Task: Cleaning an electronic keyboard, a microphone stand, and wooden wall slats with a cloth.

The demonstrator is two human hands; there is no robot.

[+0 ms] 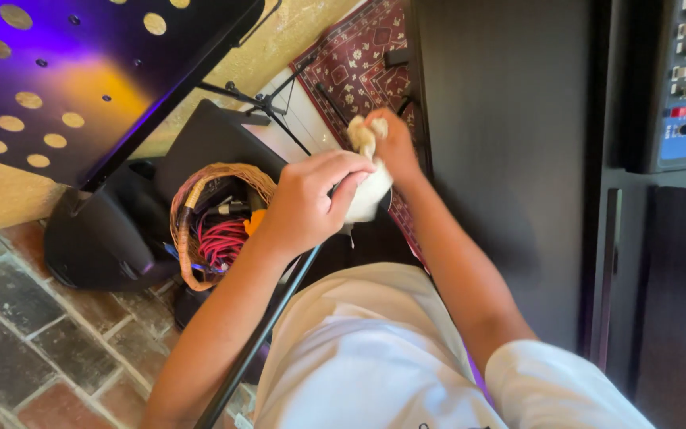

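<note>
Two hands meet on one pale cloth (368, 195) at the centre of the frame, held in the air above the floor. The left hand (311, 202) clenches the cloth's lower bulk from the frame's left; the right hand (395, 143) grips its upper end, which pokes out as a crumpled tuft. The cloth's long axis thus runs roughly bottom to top, slightly leaning, between the two fists. Both hands are in contact; neither is nearer. Motion blur makes it hard to tell whether the cloth wraps something. A thin dark stand pole (267, 322) passes diagonally just below the left wrist. Further left sits a wicker basket (188, 218) of coiled cables on a brick floor (17, 318). A perforated music stand desk (81, 71) fills the upper left; a dark cabinet (510, 159) stands right.
</note>
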